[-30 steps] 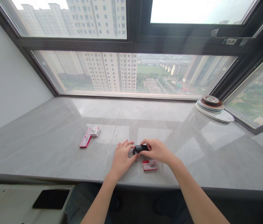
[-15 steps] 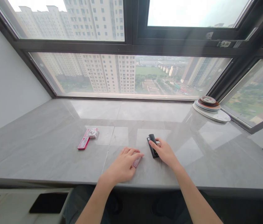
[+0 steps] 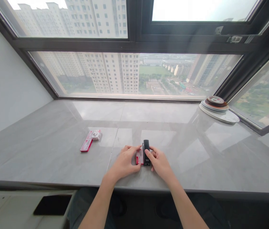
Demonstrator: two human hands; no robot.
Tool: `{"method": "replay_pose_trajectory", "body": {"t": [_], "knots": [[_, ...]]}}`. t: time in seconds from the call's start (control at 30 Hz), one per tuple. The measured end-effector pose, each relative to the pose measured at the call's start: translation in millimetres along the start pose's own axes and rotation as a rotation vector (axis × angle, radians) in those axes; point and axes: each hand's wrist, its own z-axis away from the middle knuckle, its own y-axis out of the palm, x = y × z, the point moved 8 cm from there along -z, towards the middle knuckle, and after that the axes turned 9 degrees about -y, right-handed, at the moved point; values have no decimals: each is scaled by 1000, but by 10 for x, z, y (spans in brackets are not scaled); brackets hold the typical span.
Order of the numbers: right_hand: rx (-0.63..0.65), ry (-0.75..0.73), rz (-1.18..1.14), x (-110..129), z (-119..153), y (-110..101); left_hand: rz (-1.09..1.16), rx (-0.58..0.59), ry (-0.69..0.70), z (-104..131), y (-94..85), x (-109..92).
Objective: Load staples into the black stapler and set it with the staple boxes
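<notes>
My left hand (image 3: 124, 162) grips a small pink-and-white box (image 3: 139, 157) between its thumb and fingers, at the box's near and far ends. Right against that box stands a black stapler (image 3: 146, 152), its long side lined up with it. My right hand (image 3: 159, 161) is closed on the stapler from the right, the thumb lying over its top. Some of the right fingers are hidden behind the stapler.
To the left lie a flat pink-and-white box (image 3: 86, 145) and a smaller white box (image 3: 96, 135), touching. A stack of plates (image 3: 217, 109) stands in the back right corner by the window. A black phone-like slab (image 3: 52, 205) lies below the counter (image 3: 53, 159) at lower left.
My right hand has moved left with the stapler and turned it straighter, bringing it against the small box. My left hand has turned the box upright in view and now holds it by its ends.
</notes>
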Motion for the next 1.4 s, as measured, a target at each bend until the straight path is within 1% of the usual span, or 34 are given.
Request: {"method": "replay_pose_trajectory", "body": {"t": [0.17, 0.33, 0.5, 0.57, 0.6, 0.63, 0.67, 0.7, 0.73, 0.77, 0.8, 0.83, 0.87, 0.9, 0.93, 0.97, 1.0, 1.07, 1.13, 1.2, 1.23, 1.3, 1.37, 1.4], "knots": [[-20, -18, 18, 8, 11, -16, 15, -30, -1, 54, 2, 12], [-19, -2, 4, -14, 1, -1, -2, -44, -17, 64, 20, 22], [-1, -18, -12, 1, -18, -5, -52, -62, 8, 96, 79, -47], [9, -12, -14, 0, -15, -5, -97, -85, 26, 119, 55, -61], [10, -9, -15, -3, -11, -6, -128, -113, 22, 127, 3, -33], [7, -5, -16, -7, -6, -9, -164, -168, -5, 133, -98, 38], [1, -4, -16, -11, 1, -12, -204, -258, -68, 144, -255, 162], [-7, -5, -15, -15, 7, -16, -246, -375, -168, 171, -461, 340], [-15, -8, -13, -16, 13, -20, -286, -524, -309, 237, -713, 566], [-21, -14, -11, -17, 17, -23, -328, -677, -484, 348, -972, 823], [-25, -18, -9, -18, 20, -24, -365, -798, -662, 486, -1198, 1080], [-25, -21, -10, -20, 21, -23, -389, -861, -804, 610, -1370, 1315], [-24, -22, -11, -24, 20, -22, -408, -867, -894, 697, -1488, 1516], [-20, -21, -14, -28, 18, -18, -418, -819, -935, 741, -1550, 1683], [-16, -20, -18, -33, 15, -15, -428, -736, -930, 750, -1561, 1804], [-13, -19, -20, -36, 11, -12, -442, -645, -895, 740, -1532, 1873], [-10, -17, -23, -40, 8, -10, -454, -554, -839, 722, -1468, 1892], [-9, -12, -28, -45, 6, -9, -459, -411, -708, 687, -1296, 1812], [-9, -7, -32, -46, 10, -10, -398, -293, -579, 647, -1108, 1642], [-12, -7, -33, -39, 17, -14, -283, -190, -477, 587, -948, 1438], [-14, -9, -32, -35, 19, -17, -227, -158, -437, 546, -890, 1325], [-17, -14, -28, -29, 21, -22, -136, -143, -354, 434, -807, 1062], [-18, -19, -23, -32, 14, -23, -65, -150, -242, 291, -707, 738], [-16, -19, -22, -36, 8, -21, -29, -136, -177, 219, -630, 564]]}}
